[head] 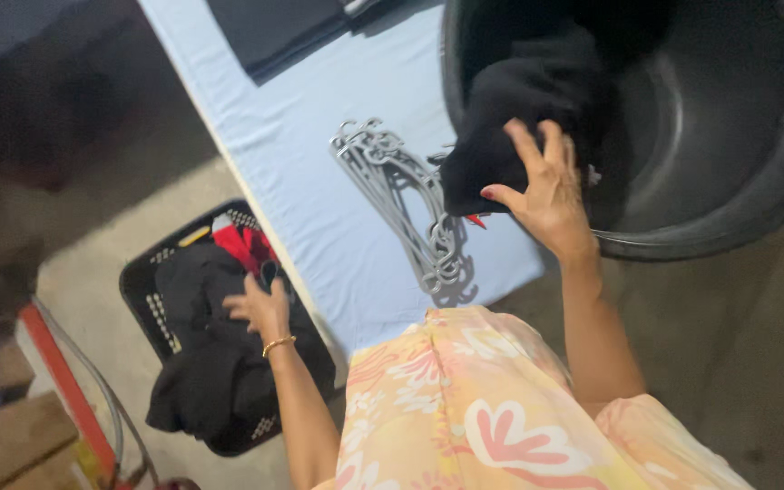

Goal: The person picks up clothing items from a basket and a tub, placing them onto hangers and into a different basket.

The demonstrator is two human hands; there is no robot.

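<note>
Two hands work apart in the head view. Your right hand (546, 186) reaches up to one o'clock, arm nearly straight, fingers spread and pressing on a black garment (519, 109) that hangs over the rim of the big dark tub (728, 118); the grip looks loose, more gathering than clamped. Your left hand (260, 307) drops to eight o'clock, wrist bent, fingers curled down into dark clothes (206, 363) piled in a black basket (151, 313) on the floor, low beside the surface (319, 209). Grey hangers (401, 195) lie stacked flat on that pale blue surface, just left of the tub, within reach of both hands.
</note>
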